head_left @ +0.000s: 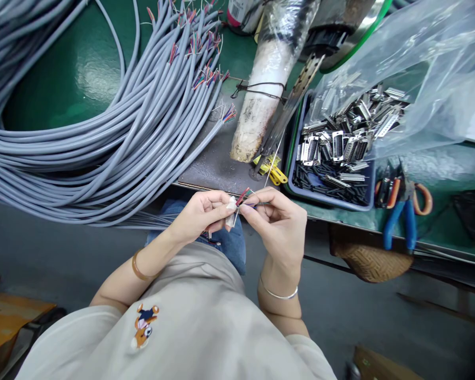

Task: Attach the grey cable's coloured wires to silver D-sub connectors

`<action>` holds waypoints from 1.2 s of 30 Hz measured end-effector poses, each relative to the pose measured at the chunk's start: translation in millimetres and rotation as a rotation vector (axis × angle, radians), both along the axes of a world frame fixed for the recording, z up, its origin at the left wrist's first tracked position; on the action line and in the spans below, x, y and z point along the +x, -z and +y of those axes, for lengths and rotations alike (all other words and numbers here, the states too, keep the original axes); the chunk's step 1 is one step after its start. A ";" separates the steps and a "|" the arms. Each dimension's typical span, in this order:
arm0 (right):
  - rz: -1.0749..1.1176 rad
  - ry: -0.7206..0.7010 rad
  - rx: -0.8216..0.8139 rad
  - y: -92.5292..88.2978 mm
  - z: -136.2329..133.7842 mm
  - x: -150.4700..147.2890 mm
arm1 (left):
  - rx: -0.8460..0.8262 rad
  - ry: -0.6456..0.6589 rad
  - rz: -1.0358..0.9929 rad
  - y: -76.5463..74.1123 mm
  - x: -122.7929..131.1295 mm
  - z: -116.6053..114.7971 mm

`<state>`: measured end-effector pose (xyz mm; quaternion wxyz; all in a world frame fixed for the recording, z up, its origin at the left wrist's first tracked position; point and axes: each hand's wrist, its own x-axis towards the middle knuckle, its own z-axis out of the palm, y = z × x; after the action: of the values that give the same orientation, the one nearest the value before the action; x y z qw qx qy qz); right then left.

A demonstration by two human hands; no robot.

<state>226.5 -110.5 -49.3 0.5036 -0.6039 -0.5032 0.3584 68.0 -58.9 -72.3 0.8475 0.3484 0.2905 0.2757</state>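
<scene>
My left hand (211, 211) is closed in a pinch on a cable end just past the bench's front edge, above my lap. Something white (231, 203), perhaps tape, is at its thumb and fingertip. Thin coloured wires (243, 196), red ones among them, fan out from the pinch. My right hand (275, 214) faces it with thumb and forefinger pressed together on the fine wires, with dark strands showing between its fingers. Left of my hands, a large bundle of grey cables (114, 142) lies on the bench, many ends stripped to coloured wires (206, 76).
A blue tray (328, 199) of metal connectors (338, 145) and small black sleeves (312, 182) sits right, partly under a clear plastic bag (439, 68). Beside it lie blue-handled pliers (399, 221) and orange-handled cutters (421, 199). A white wrapped tube (251, 121) and yellow tags (275, 171) are ahead.
</scene>
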 end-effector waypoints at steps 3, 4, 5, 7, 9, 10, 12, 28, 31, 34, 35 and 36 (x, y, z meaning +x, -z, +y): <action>-0.076 0.046 0.044 0.9 -2.6 -1.0 | 0.031 -0.095 0.037 -3.6 4.0 -2.2; -0.105 0.066 0.055 0.9 -3.4 -1.4 | 0.039 -0.127 0.051 -5.0 5.4 -2.7; -0.132 0.080 0.064 0.7 -4.0 -1.8 | 0.045 -0.155 0.064 -6.5 6.7 -3.1; -0.169 0.090 0.072 0.0 -4.6 -2.3 | 0.055 -0.184 0.081 -9.0 8.5 -3.4; -0.177 0.089 0.073 -0.7 -4.5 -2.3 | 0.062 -0.182 0.088 -10.7 9.5 -3.3; -0.172 0.089 0.069 -0.9 -4.1 -2.1 | 0.062 -0.174 0.088 -11.2 9.6 -3.3; -0.138 0.085 0.052 -0.7 -3.2 -1.5 | 0.059 -0.161 0.084 -11.6 9.4 -3.4; -0.272 0.100 0.190 -0.6 -8.9 -3.9 | 0.202 -0.323 0.072 -20.6 15.0 -14.0; -0.406 0.139 0.279 -6.6 -17.7 -1.2 | 0.200 -0.305 0.097 -24.5 14.3 -14.2; -0.348 0.334 0.430 -18.7 -27.8 16.4 | 0.253 -0.232 0.116 -33.7 7.9 -10.8; -0.344 0.418 0.473 -23.6 -30.4 27.0 | 0.305 -0.178 0.111 -38.0 4.6 -9.3; -0.404 0.409 0.456 -28.2 -32.0 40.1 | 0.371 -0.108 0.102 -42.5 1.0 -8.0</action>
<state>266.6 -142.4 -21.0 0.5771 -0.6227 -0.5284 0.0026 69.0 -66.9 -29.8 0.7369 0.4962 0.2956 0.3514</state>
